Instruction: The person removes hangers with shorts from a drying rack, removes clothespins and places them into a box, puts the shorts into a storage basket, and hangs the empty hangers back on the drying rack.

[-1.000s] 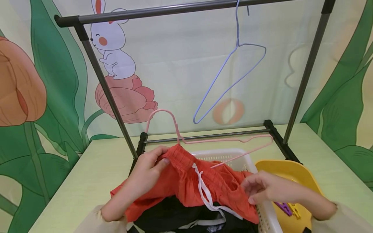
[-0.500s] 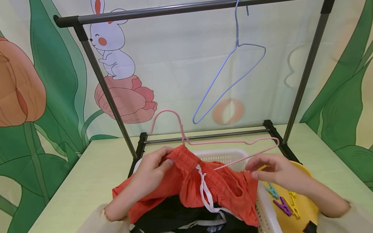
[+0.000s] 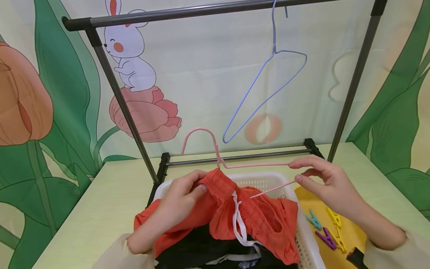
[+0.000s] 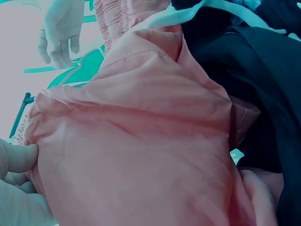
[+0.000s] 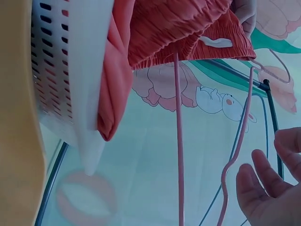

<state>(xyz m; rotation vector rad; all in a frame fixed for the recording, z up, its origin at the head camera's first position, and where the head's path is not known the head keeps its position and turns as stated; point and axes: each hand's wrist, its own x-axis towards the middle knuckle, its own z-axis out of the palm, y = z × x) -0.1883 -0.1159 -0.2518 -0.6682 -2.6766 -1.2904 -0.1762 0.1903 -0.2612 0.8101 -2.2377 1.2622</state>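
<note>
My left hand (image 3: 181,194) pinches the gathered elastic waistband of red shorts (image 3: 220,203) with a white drawstring (image 3: 240,224). In the left wrist view, thumb and fingers hold the cloth (image 4: 141,136) at the lower left. A pink wire hanger (image 3: 255,164) has its left part hidden inside the waistband; its hook and right arm stick out. Around the hanger's right end, my right hand (image 3: 329,183) reaches with fingers spread. The right wrist view shows those fingertips (image 5: 247,179) apart from the pink wire (image 5: 180,141).
A white basket (image 3: 307,243) under the shorts holds dark clothes (image 3: 198,246). Beside it, a yellow tub (image 3: 352,239) contains several coloured clothespins (image 3: 325,238). Behind stands a dark rack (image 3: 188,14) with a blue hanger (image 3: 248,89) on its bar.
My right hand has let go of the shorts' right side and moved up to the hanger's right end. The left hand, shorts and hanger have shifted slightly right.
</note>
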